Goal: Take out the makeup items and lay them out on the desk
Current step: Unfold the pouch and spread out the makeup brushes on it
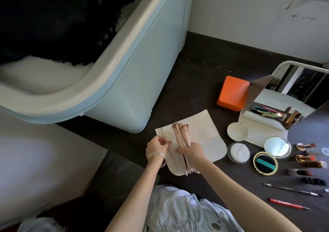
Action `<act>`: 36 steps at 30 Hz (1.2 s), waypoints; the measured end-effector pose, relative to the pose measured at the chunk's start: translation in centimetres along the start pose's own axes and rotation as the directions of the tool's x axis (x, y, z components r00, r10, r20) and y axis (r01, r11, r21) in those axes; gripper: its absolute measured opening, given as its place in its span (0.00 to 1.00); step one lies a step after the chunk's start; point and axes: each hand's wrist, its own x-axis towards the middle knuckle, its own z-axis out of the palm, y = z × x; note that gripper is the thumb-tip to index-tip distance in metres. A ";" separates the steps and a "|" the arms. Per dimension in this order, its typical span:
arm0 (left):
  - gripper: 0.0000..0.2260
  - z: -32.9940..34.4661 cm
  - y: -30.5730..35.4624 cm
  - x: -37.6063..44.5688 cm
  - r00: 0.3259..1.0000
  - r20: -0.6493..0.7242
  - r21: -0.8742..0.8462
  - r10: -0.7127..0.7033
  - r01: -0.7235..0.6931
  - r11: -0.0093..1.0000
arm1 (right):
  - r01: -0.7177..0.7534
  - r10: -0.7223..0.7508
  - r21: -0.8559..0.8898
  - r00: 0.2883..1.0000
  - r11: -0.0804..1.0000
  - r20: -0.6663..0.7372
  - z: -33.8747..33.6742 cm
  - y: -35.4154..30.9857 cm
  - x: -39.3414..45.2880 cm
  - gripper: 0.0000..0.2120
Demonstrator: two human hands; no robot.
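Note:
A cream brush pouch (204,133) lies unfolded on the dark desk (195,75). My right hand (193,151) is closed around a bundle of pink makeup brushes (181,135) over the pouch. My left hand (157,147), with thin bangles at the wrist, pinches the pouch's left flap. To the right lie an open gold compact (265,163) with its mirror lid (277,146), a white powder jar (238,152) and its lid (237,131), several lipsticks (305,158), a grey pencil (292,189) and a red pencil (288,203).
An orange box (231,93) stands behind the pouch. A standing mirror (277,103) on a white base is at the right. A large pale blue chair (124,62) crowds the desk's left side. A white wall runs behind.

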 end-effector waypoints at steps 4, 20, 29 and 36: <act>0.08 -0.4 -0.5 0.1 0.999 0.017 0.023 0.029 -0.029 0.999 | 0.045 -0.044 -0.086 0.999 0.995 0.012 0.3 -0.7 0.3 0.12; 0.09 -0.7 -0.7 0.4 0.997 0.039 0.033 0.066 -0.067 0.997 | 0.055 -0.050 -0.252 0.998 0.966 0.024 0.3 -0.8 1.1 0.14; 0.08 -0.7 -0.7 0.7 0.997 0.055 0.056 0.054 -0.057 0.997 | 0.057 -0.073 -0.315 0.997 0.948 -0.039 1.4 -0.7 0.7 0.12; 0.07 -0.8 -0.8 0.9 0.997 0.068 0.031 0.035 -0.037 0.999 | 0.032 -0.062 -0.230 0.990 0.973 -0.124 2.3 -0.6 0.5 0.12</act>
